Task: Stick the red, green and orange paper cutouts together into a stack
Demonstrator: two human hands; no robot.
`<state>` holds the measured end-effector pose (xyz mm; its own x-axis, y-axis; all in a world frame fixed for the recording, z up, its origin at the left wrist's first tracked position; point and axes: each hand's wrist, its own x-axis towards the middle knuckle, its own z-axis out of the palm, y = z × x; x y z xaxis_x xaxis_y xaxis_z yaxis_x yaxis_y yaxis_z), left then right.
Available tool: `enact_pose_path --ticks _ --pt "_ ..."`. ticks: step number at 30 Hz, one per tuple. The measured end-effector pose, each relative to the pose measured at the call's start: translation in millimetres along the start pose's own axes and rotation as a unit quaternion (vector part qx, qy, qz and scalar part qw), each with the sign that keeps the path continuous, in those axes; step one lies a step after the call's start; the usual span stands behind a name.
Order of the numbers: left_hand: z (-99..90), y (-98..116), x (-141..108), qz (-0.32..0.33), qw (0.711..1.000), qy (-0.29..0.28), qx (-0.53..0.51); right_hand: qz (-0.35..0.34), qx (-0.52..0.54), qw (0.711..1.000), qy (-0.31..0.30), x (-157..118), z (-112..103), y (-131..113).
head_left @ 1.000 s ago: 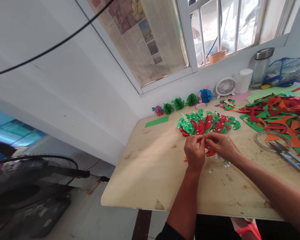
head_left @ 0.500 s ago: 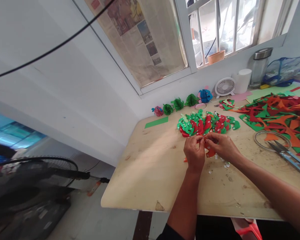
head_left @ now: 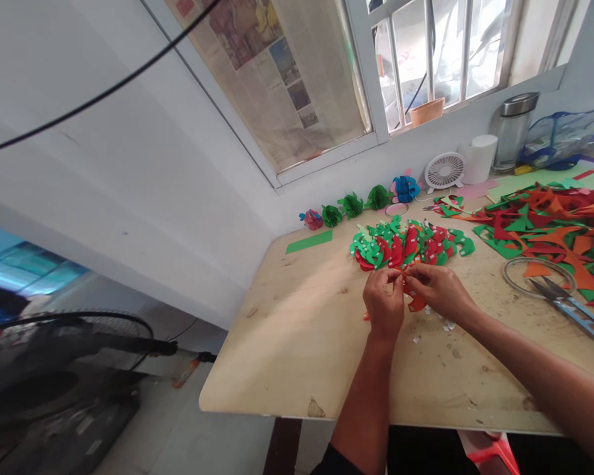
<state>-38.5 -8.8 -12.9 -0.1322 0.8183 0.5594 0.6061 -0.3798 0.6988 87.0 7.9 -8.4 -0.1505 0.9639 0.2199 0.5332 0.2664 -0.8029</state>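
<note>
My left hand [head_left: 385,302] and my right hand [head_left: 440,288] meet fingertip to fingertip above the wooden table [head_left: 287,343]. Both are closed in a pinch on a small orange paper cutout [head_left: 416,304], which is mostly covered by the fingers. Just beyond them lies a pile of red and green paper cutouts [head_left: 396,247] dotted with small white squares. Tiny white paper scraps [head_left: 448,324] are scattered on the table beside my right hand.
Scissors [head_left: 571,307] lie by a clear tape roll [head_left: 512,270] at right, before a heap of paper offcuts [head_left: 564,231]. A small white fan [head_left: 445,171], a glass bottle [head_left: 513,135] and green paper ornaments [head_left: 351,205] line the wall. A green paper strip [head_left: 309,242] lies left.
Both hands stay in nearly the same place, still pinching. Slightly more orange paper shows between the fingertips.
</note>
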Motion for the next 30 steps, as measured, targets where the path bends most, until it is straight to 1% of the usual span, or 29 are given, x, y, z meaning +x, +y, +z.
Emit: enact_pose_path --ticks 6,10,15,20,27,30 --pt "1.5 0.1 -1.2 -0.006 1.000 0.001 0.001 0.012 0.006 1.000 -0.002 0.3 0.7 0.3" --pt "2.6 0.0 -1.5 -0.002 1.000 0.006 0.002 0.020 0.035 0.999 0.002 1.7 1.7 3.2" --pt "3.0 -0.2 -1.6 0.022 0.999 0.022 0.010 0.023 0.040 0.999 0.001 2.7 1.8 4.9" --pt "4.1 -0.1 -2.0 0.053 0.997 0.030 0.043 0.029 0.052 0.998 -0.009 2.5 1.4 4.0" --pt "4.2 -0.2 -2.2 0.046 0.998 0.037 0.034 0.035 0.046 0.998 -0.006 2.9 -0.1 3.2" --pt "3.4 -0.9 -2.1 0.062 0.996 0.030 0.054 0.027 0.046 0.999 -0.001 3.5 0.4 4.8"
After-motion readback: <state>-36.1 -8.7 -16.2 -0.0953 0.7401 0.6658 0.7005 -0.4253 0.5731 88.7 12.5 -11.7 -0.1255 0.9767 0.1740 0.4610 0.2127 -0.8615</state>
